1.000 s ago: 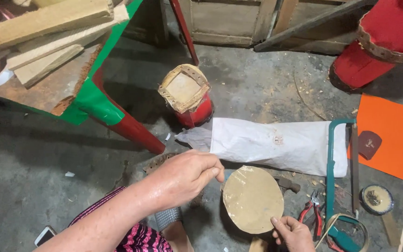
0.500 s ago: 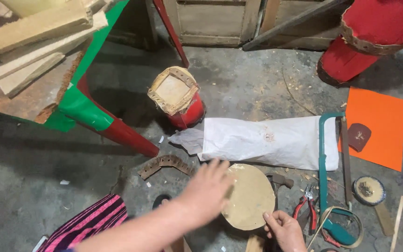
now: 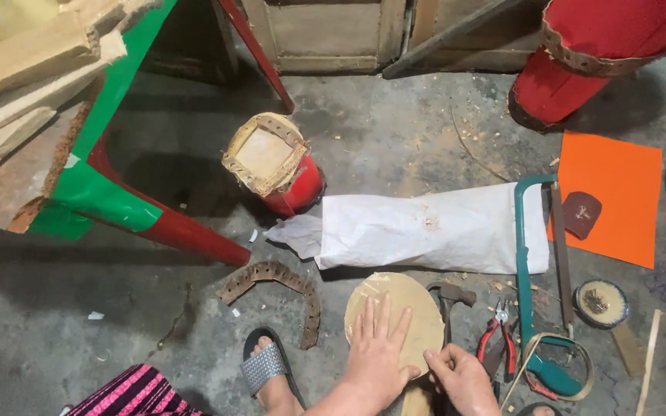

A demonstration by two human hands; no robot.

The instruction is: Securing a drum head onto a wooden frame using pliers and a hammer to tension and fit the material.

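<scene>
A round tan disc (image 3: 404, 306) of thin leather-like sheet lies on the concrete floor in front of me. My left hand (image 3: 376, 347) rests flat on it, fingers spread. My right hand (image 3: 460, 376) pinches the disc's lower right edge, fingers curled; whether it holds a small tool is hidden. A hammer (image 3: 450, 296) lies partly under the disc's right side.
A white bag (image 3: 433, 229) lies beyond the disc. Red-handled pliers (image 3: 497, 339), a teal hacksaw (image 3: 527, 270), an orange sheet (image 3: 612, 196), a small round tin (image 3: 600, 300), a curved leather strip (image 3: 280, 281), a small red drum (image 3: 279, 166) and a green-red table leg (image 3: 156, 216) surround me. My sandalled foot (image 3: 269, 374) is at left.
My left hand has swung from above the floor at left down onto the disc and now lies flat on it. The camera has tilted slightly.
</scene>
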